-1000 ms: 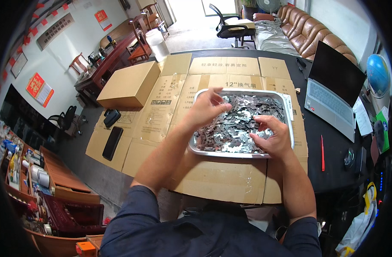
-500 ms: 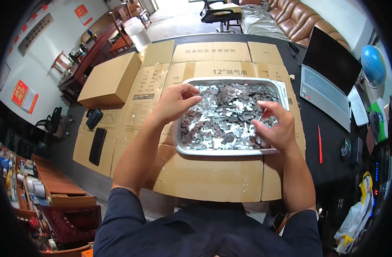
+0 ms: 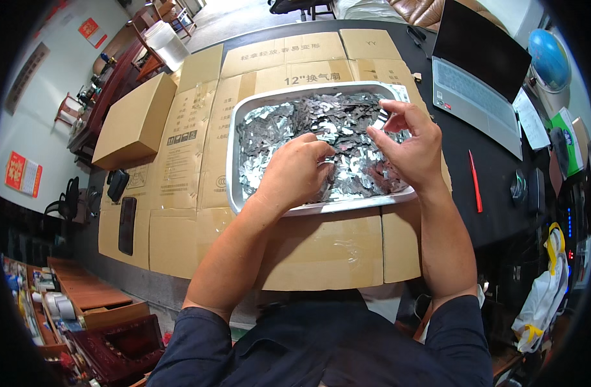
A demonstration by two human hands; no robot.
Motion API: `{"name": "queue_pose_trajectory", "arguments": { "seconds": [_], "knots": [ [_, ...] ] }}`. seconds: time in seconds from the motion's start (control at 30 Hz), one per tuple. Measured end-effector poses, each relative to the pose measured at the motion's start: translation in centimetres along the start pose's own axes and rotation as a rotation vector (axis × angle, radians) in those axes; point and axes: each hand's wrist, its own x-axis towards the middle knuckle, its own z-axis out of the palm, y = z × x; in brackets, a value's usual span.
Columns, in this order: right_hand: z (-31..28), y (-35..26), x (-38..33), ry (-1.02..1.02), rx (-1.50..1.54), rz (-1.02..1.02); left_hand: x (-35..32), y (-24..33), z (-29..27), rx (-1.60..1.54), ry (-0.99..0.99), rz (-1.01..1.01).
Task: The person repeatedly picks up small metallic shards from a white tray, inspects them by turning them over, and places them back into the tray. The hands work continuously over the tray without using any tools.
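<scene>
A shallow pale metal tray [image 3: 233, 161] holds a heap of small flat metal pieces [image 3: 337, 122], some shiny silver and some dark. Over the middle of the heap, my left hand [image 3: 297, 169] has its fingers curled together and pointing down; whatever they pinch is hidden behind them. Near the tray's right side, my right hand [image 3: 411, 142] is raised above the heap. Between its thumb and forefinger it pinches a few small metal strips [image 3: 381, 120], silver with dark bands.
Flattened cardboard [image 3: 308, 251] lies under the tray on a black table [image 3: 495, 226]. At left are a closed carton [image 3: 134, 122], a phone [image 3: 127, 226] and a small black case [image 3: 118, 185]. A laptop [image 3: 476, 84], red pen [image 3: 475, 180] and globe [image 3: 549, 59] stand right.
My left hand has moved from the tray's left side to the heap's middle, its fingers now downward. My right hand has moved up toward the far right corner, metal strips showing in its pinch.
</scene>
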Motion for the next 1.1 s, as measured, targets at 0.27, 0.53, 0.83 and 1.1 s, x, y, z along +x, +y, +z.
{"name": "queue_pose_trajectory", "arguments": {
  "seconds": [0.27,0.53,0.83,1.1],
  "knots": [
    [0.0,0.1,0.0,0.002,0.007,-0.03,0.1,0.4,2.3,0.129,-0.004,0.126],
    [-0.1,-0.2,-0.1,-0.028,0.024,-0.017,-0.4,0.6,2.2,0.221,0.0,0.082],
    [0.9,0.1,-0.5,-0.052,0.089,0.107,-0.5,-0.5,2.0,0.195,0.045,0.087],
    [1.9,0.3,-1.1,-0.183,0.24,0.244,-0.7,-1.2,1.9,0.097,0.101,0.08]
  ]
}}
